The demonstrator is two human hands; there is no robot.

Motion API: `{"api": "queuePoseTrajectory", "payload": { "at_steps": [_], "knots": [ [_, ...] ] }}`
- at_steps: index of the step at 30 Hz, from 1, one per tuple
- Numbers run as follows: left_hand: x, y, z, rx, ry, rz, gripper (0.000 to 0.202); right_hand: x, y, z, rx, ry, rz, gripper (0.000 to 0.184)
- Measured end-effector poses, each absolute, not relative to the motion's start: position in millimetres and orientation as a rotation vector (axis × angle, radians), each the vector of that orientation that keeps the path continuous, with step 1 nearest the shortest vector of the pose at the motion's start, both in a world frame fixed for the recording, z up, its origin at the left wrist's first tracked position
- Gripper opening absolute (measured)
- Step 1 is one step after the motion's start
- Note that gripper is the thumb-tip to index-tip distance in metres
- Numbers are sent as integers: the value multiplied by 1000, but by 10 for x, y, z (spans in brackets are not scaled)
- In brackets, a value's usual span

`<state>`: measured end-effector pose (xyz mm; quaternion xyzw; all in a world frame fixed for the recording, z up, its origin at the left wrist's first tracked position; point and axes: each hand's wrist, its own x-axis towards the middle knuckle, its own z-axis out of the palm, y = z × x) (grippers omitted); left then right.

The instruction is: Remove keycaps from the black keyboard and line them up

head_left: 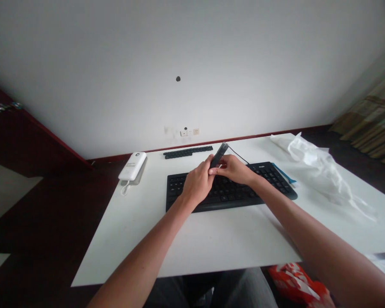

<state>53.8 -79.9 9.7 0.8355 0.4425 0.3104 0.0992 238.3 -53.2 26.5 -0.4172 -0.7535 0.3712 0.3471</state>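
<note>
A black keyboard [269, 177] lies on the white table [211, 239] in front of me. Above its middle, both my hands hold a slim dark flat piece [220, 153] that tilts up and away. My left hand [197, 184] is curled around its lower end. My right hand [233, 169] pinches it from the right side with closed fingers. A thin black cable [239, 155] runs from behind the keyboard toward the far edge.
A black strip of keys [188, 152] lies at the table's far edge. A white power bank [133, 167] with a short cord sits at the back left. Crumpled white plastic wrap [321, 167] covers the right side. A red and white bag [297, 280] lies below the near edge.
</note>
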Motion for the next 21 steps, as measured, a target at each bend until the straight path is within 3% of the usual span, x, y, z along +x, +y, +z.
{"api": "queuePoseTrajectory", "payload": {
  "at_steps": [5, 13, 21],
  "knots": [
    [327, -647, 146, 2371, 1511, 950, 26, 2487, -522, 337, -1138, -2151, 876, 39],
    [-537, -143, -35, 1754, 1768, 1610, 26, 2477, -559, 325, -1163, -2385, 936, 21],
    [-707, 44, -279, 1570, 1755, 1662, 24, 2421, -602, 373, -1194, -2376, 922, 12]
  ]
}}
